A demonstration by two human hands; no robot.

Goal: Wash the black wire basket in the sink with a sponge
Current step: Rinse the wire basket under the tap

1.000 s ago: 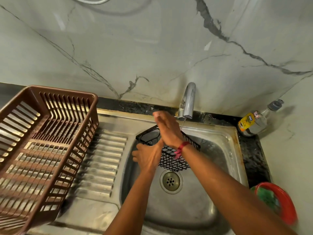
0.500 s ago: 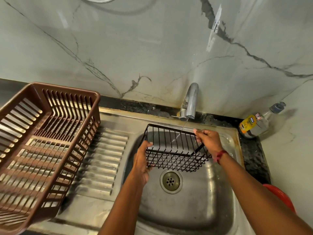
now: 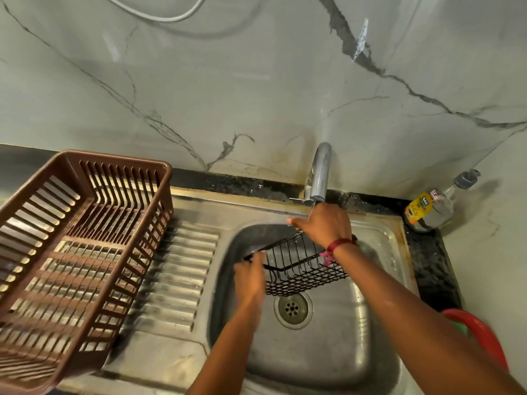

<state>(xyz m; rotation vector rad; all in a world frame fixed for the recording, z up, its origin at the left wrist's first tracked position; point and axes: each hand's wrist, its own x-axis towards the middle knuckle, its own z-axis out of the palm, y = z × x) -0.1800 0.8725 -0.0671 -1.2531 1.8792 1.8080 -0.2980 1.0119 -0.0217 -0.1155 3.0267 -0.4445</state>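
The black wire basket [image 3: 299, 269] hangs tilted over the steel sink [image 3: 322, 343], just above the drain [image 3: 293, 308]. My left hand [image 3: 251, 276] grips its near left rim. My right hand [image 3: 323, 225] holds the far rim, directly under the tap [image 3: 319, 173], where a thin stream of water runs onto it. A red thread band circles my right wrist. No sponge is visible in either hand.
A brown slatted plastic dish basket [image 3: 74, 252] stands on the ribbed drainboard [image 3: 176, 275] at the left. A dish soap bottle [image 3: 427, 206] leans in the back right corner. A red and green tub [image 3: 482, 334] sits at the right edge.
The basket has been turned and tilted under the tap. My right hand moved from the basket's right corner to its far rim; my left hand shifted along the near rim.
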